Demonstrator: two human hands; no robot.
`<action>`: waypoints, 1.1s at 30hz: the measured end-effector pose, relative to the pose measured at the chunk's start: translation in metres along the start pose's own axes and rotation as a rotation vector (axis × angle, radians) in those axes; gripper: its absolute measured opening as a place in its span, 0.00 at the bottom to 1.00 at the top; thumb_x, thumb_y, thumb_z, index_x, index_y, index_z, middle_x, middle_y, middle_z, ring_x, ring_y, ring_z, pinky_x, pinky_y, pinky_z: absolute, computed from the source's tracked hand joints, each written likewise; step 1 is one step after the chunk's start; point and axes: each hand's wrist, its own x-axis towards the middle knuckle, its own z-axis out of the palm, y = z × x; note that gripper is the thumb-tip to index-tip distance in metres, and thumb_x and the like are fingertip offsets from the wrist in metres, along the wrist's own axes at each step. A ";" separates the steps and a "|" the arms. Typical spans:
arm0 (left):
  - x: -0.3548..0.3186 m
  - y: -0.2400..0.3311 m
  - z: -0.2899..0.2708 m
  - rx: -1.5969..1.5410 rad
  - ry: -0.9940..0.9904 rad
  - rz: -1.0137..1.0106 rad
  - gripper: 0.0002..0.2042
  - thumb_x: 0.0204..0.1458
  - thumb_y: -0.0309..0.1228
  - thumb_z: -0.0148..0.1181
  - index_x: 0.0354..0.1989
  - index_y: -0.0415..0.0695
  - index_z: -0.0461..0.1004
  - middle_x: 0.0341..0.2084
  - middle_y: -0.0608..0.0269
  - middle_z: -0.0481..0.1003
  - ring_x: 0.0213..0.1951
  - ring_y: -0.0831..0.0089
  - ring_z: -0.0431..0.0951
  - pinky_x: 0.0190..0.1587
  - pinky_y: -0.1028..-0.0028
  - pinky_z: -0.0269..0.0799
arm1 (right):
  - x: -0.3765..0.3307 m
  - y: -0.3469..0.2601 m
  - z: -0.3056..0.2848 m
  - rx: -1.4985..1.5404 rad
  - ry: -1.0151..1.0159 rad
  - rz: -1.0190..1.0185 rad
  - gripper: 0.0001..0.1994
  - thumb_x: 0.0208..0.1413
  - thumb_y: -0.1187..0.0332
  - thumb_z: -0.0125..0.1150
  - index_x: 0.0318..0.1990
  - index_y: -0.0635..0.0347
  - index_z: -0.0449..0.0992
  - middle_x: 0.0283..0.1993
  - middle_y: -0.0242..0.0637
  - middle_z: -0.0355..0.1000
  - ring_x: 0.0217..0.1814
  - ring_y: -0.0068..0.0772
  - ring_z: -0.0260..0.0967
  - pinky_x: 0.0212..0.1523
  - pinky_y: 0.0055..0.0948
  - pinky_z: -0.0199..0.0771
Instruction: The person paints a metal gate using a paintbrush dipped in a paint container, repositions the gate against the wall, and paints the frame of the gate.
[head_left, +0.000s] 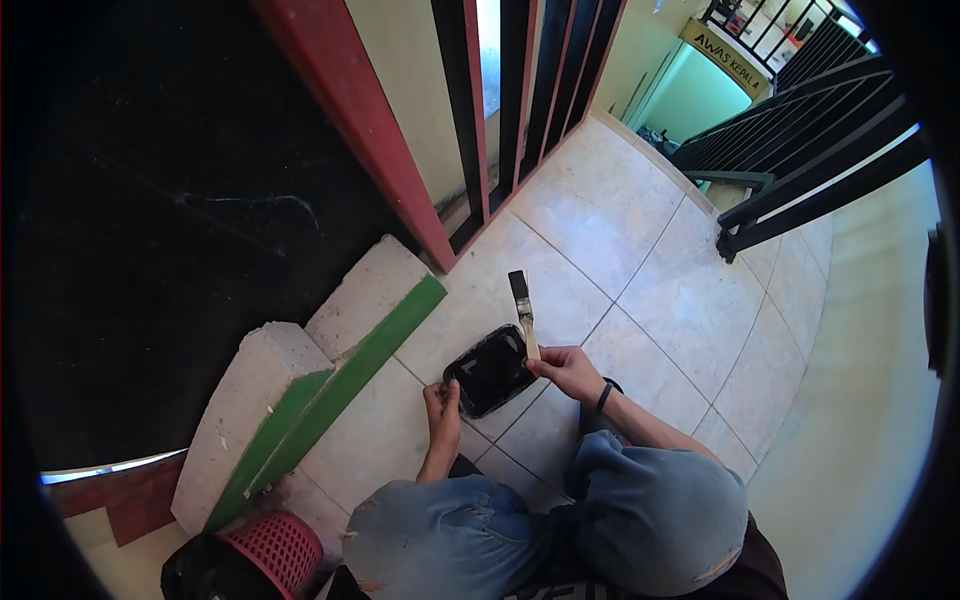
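A shallow black tray (482,413), rounded at its corners, is held up in front of my knees, its inside dark and glossy. My left hand (443,410) grips its left edge, the thumb over the rim. Between the thumb and fingers of my right hand (572,374) is the pale wooden handle of a flat paintbrush (530,335). Its black bristles point away from me, past the tray's right side. The right fingers are close against the tray's right rim; whether they also hold it I cannot tell.
Pale floor tiles (560,250) lie ahead. To the left stand a concrete step with a green edge (350,390), a red-framed black panel (180,250) and a red-and-black grille (500,100). A pink basket (280,550) sits lower left. Dark railings (800,150) rise at far right.
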 end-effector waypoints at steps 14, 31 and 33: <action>0.000 0.020 0.013 0.169 0.014 0.146 0.17 0.74 0.47 0.46 0.53 0.45 0.61 0.41 0.68 0.65 0.45 0.80 0.63 0.51 0.77 0.60 | -0.008 -0.026 -0.002 0.017 0.007 0.025 0.15 0.65 0.63 0.69 0.51 0.66 0.85 0.34 0.24 0.78 0.35 0.13 0.69 0.39 0.20 0.71; 0.000 0.057 0.043 -0.044 0.019 0.192 0.17 0.76 0.47 0.41 0.54 0.45 0.63 0.46 0.66 0.67 0.51 0.78 0.67 0.59 0.75 0.64 | -0.051 -0.103 -0.016 0.107 0.056 0.011 0.16 0.66 0.63 0.69 0.52 0.67 0.84 0.33 0.22 0.76 0.32 0.12 0.63 0.35 0.18 0.67; -0.010 0.088 0.062 -0.352 -0.110 0.032 0.20 0.76 0.49 0.40 0.57 0.44 0.64 0.52 0.63 0.71 0.56 0.75 0.72 0.63 0.70 0.68 | -0.058 -0.112 -0.023 0.115 0.082 0.001 0.16 0.66 0.63 0.69 0.52 0.67 0.84 0.33 0.22 0.76 0.32 0.11 0.64 0.35 0.18 0.67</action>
